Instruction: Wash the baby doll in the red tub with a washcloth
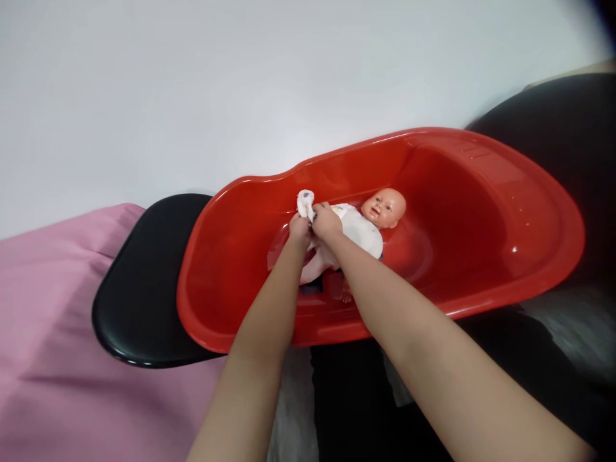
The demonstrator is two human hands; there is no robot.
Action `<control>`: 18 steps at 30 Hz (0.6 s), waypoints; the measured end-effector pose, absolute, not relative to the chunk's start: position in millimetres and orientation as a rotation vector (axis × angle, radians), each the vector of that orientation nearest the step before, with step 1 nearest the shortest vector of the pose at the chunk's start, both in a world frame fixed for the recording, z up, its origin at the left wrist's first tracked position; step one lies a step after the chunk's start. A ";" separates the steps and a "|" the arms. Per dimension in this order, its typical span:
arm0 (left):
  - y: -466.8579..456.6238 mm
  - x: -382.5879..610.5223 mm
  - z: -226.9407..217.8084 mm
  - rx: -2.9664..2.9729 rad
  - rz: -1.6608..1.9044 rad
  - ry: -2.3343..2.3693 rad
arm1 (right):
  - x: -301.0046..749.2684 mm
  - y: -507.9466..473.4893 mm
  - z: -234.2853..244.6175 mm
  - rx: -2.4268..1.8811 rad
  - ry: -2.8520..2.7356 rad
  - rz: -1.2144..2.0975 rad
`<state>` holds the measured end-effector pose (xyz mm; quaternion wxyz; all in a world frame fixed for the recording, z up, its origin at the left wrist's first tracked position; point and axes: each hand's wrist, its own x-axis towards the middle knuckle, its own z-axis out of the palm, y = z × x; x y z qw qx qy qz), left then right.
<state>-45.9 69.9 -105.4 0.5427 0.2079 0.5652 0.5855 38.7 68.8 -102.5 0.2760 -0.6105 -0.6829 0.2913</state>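
A pale wall (pixel 231 83) rises behind a long, glossy red tub (pixel 486 224), its broad end to the right. Pink fabric (pixel 58 308) spreads on the left, its folds reaching the wall. A large black rounded form (pixel 534 106) sits in shadow beyond the tub's broad end; a smaller black, smooth-edged panel (pixel 144 289) juts out from under the narrow end. A person's left forearm (pixel 262 314) and right forearm (pixel 409 321) cross the near rim, the right one blocking part of a doll (pixel 363 234) in white clothing that lies inside the tub, near its middle, head toward the broad end. A dark patch (pixel 312 286) shows at the doll's near side, too covered to identify. The right hand (pixel 328 220) and left hand (pixel 300 228), side by side, pinch white cloth (pixel 305 201) between their fingers, its dark-spotted end sticking up beyond them; whether it joins the doll's clothing is hidden.
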 end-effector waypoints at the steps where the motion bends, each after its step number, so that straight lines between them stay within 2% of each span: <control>1: 69.4 -45.7 -105.2 0.500 1.389 1.339 | 38.7 68.4 -101.9 -1.632 -1.836 0.760; 6: 70.6 -44.6 -109.4 0.500 1.402 1.290 | 39.0 67.9 -99.7 -1.609 -1.784 0.689; 13: 65.6 -43.1 -109.1 0.558 1.407 1.258 | 35.1 65.3 -95.5 -1.719 -1.764 0.804; 18: 67.0 -43.1 -104.1 0.590 1.368 1.288 | 37.4 65.4 -93.3 -1.698 -1.727 0.765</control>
